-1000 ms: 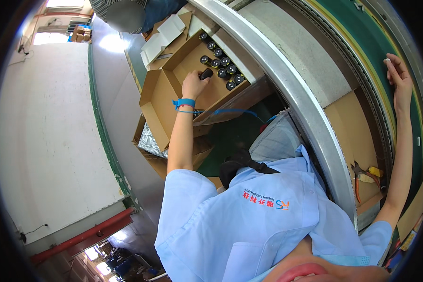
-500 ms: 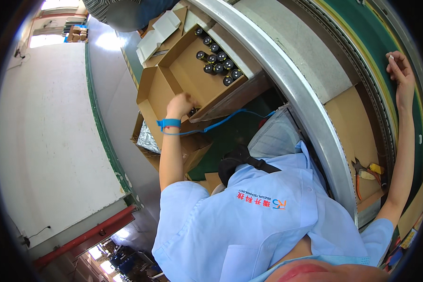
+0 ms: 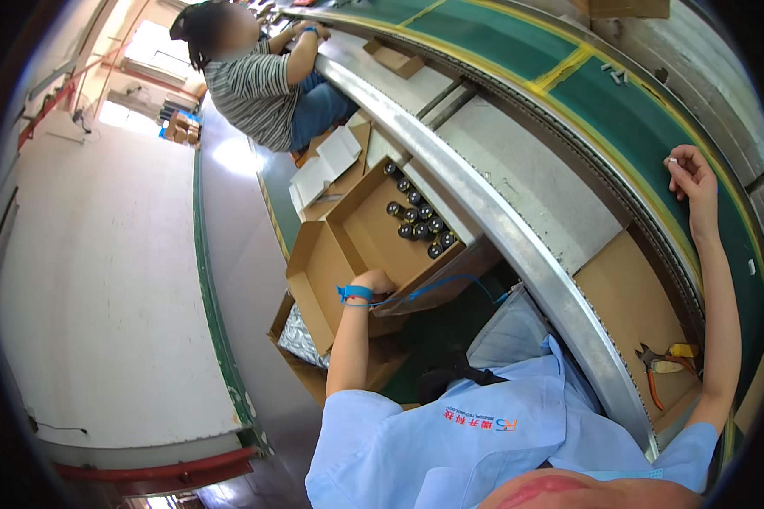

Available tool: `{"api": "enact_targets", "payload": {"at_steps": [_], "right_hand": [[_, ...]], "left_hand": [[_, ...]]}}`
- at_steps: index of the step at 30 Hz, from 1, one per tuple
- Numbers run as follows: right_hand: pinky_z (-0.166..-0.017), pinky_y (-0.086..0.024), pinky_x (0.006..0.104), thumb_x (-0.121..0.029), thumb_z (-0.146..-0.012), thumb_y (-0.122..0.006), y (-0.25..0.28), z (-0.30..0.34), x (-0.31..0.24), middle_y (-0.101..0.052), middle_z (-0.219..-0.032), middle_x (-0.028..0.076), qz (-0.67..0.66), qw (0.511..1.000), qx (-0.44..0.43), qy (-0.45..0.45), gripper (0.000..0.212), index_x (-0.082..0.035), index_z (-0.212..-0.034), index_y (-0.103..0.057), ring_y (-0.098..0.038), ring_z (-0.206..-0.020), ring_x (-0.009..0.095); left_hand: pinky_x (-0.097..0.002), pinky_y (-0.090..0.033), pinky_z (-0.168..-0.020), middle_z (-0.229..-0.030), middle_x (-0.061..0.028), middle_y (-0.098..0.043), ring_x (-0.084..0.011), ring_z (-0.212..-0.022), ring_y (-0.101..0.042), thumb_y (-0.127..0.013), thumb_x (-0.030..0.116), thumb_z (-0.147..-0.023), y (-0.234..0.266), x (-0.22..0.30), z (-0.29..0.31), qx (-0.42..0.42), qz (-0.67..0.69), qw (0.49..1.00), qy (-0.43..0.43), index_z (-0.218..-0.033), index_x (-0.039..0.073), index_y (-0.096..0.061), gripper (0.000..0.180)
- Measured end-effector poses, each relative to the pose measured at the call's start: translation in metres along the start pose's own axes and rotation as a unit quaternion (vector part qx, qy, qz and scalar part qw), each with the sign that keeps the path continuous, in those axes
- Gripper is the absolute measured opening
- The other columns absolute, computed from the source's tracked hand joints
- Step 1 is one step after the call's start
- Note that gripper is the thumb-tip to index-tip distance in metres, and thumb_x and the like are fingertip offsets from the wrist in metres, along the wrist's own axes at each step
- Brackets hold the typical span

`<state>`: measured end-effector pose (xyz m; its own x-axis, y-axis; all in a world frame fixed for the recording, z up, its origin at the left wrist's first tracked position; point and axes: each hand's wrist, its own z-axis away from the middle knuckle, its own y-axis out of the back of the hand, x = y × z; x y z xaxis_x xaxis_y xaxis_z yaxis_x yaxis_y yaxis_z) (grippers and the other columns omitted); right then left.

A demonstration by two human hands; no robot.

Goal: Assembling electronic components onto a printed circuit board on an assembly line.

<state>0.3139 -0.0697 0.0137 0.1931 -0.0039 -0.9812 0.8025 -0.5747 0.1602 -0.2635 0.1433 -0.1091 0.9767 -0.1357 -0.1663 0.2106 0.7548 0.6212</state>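
My left hand [image 3: 375,282], with a blue wrist strap [image 3: 355,293] and blue cord, reaches into the near corner of an open cardboard box [image 3: 356,227]. Its fingers are hidden, and whether they hold anything does not show. Several black cylinders [image 3: 420,227] with dark round tops stand grouped at the box's right side, apart from this hand. Out to the right, over the green conveyor belt [image 3: 654,136], my right hand [image 3: 694,180] is closed in a pinch on a small white piece [image 3: 672,161], too small to name.
A curved metal rail [image 3: 501,220] runs between box and belt. Cutting pliers [image 3: 651,371] lie on a cardboard sheet [image 3: 632,297] near my right forearm. Below the box is another carton [image 3: 284,343] with silvery wrapping. A person in a striped shirt [image 3: 250,93] sits farther along the line.
The view has swung up and left, so more of the other person and the belt shows. My left hand's fingers have gone out of sight in the box corner. The right hand keeps its pinch.
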Motion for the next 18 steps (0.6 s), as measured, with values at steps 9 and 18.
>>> {"api": "enact_targets", "payload": {"at_steps": [9,18], "right_hand": [[-0.050,-0.031,0.0157,-0.015,-0.086,-0.061,-0.001,-0.001,-0.003,-0.058,-0.085,-0.003,-0.016,1.000,-0.001,-0.003,0.015,-0.008,-0.099,-0.056,-0.045,-0.060,0.002],[-0.050,-0.032,0.0157,-0.014,-0.086,-0.060,-0.003,0.001,-0.009,-0.058,-0.086,-0.003,-0.037,0.999,-0.006,-0.008,0.018,-0.008,-0.101,-0.056,-0.045,-0.060,0.002]], "left_hand": [[-0.0315,-0.052,-0.055,-0.072,-0.0102,-0.066,-0.0191,-0.064,-0.067,-0.059,0.023,-0.082,0.034,0.042,0.011,0.012,0.236,0.962,-0.137,-0.106,0.001,-0.063,0.033],[-0.0268,-0.050,-0.050,-0.074,-0.0085,-0.066,-0.0177,-0.059,-0.066,-0.059,0.021,-0.088,0.026,0.067,0.007,0.115,0.348,0.917,-0.158,-0.101,-0.001,-0.061,0.026]]}}
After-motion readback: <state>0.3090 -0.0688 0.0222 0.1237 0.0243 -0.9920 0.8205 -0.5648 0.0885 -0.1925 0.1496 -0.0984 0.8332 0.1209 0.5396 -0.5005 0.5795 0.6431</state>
